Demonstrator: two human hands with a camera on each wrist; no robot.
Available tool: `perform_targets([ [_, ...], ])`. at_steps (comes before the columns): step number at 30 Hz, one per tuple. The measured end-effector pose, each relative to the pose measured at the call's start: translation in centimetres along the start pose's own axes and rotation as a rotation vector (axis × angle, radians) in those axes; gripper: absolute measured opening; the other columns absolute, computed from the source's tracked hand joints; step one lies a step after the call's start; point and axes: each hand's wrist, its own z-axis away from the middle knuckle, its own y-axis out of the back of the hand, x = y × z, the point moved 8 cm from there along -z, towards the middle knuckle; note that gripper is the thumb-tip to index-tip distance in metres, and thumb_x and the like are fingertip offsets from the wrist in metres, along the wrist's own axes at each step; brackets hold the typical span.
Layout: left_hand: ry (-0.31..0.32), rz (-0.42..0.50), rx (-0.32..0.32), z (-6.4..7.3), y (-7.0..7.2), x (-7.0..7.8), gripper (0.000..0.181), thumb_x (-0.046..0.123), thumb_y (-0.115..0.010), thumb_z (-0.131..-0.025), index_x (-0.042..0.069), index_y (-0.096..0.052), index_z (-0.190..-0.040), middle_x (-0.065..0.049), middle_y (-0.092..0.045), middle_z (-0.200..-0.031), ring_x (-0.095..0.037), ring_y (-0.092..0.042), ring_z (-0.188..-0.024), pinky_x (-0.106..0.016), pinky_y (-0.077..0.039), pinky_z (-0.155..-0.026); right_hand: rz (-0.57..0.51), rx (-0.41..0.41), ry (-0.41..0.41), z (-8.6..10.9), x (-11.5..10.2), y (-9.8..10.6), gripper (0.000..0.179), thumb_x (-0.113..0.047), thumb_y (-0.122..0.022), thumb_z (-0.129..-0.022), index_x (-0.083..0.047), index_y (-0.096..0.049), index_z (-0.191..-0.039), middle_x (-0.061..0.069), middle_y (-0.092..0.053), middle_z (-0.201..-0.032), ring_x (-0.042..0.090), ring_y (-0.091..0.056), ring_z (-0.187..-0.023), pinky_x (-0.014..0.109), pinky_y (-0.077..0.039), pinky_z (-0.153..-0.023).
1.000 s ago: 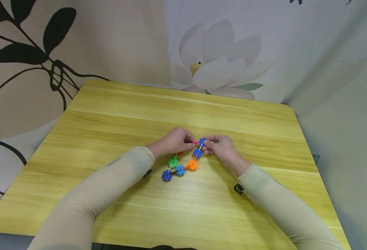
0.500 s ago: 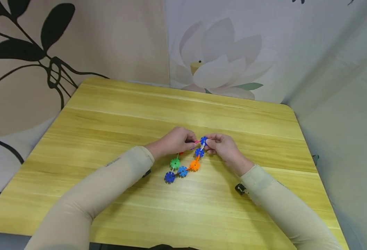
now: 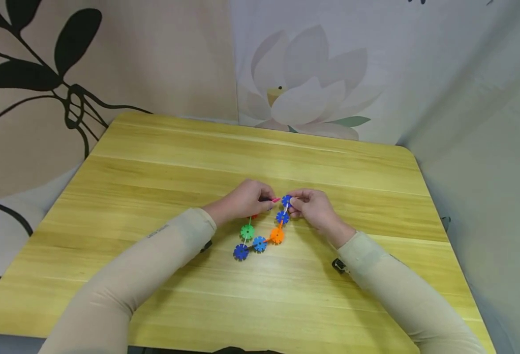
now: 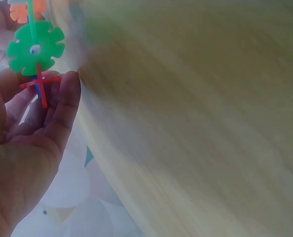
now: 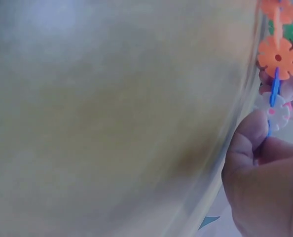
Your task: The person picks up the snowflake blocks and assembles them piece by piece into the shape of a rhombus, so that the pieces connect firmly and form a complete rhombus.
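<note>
Nearest me, the loop of snowflake discs lies on the yellow table, its dark blue disc closest, the green disc and orange disc just beyond. At the loop's far end my left hand pinches a pink piece, and my right hand pinches the top blue disc beside it, tips almost touching, probably so the slots can line up. Beyond the loop hangs a lotus backdrop.
</note>
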Motion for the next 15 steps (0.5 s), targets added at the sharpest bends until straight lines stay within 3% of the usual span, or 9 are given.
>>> perform_targets([
  [7, -0.037, -0.027, -0.02, -0.06, -0.31, 0.4, 0.009, 0.014, -0.074, -0.102, 0.008, -0.082, -0.104, 0.0, -0.08, -0.09, -0.009, -0.063, -0.077, -0.021, -0.055, -0.072, 0.065, -0.018, 0.022, 0.11, -0.25, -0.21, 0.029, -0.003, -0.059, -0.109, 0.005, -0.067, -0.135, 0.011, -0.074, -0.1, 0.014, -0.07, -0.082, 0.023, -0.066, -0.074],
  [15, -0.032, -0.012, -0.035, 0.16, -0.5, 0.72, 0.01, 0.01, -0.072, -0.102, 0.006, -0.081, -0.103, -0.005, -0.08, -0.09, -0.01, -0.062, -0.074, -0.022, -0.053, -0.07, 0.085, -0.012, 0.025, 0.27, -0.42, -0.37, 0.027, -0.002, -0.06, -0.108, 0.007, -0.068, -0.132, 0.011, -0.073, -0.097, 0.013, -0.069, -0.078, 0.022, -0.065, -0.073],
])
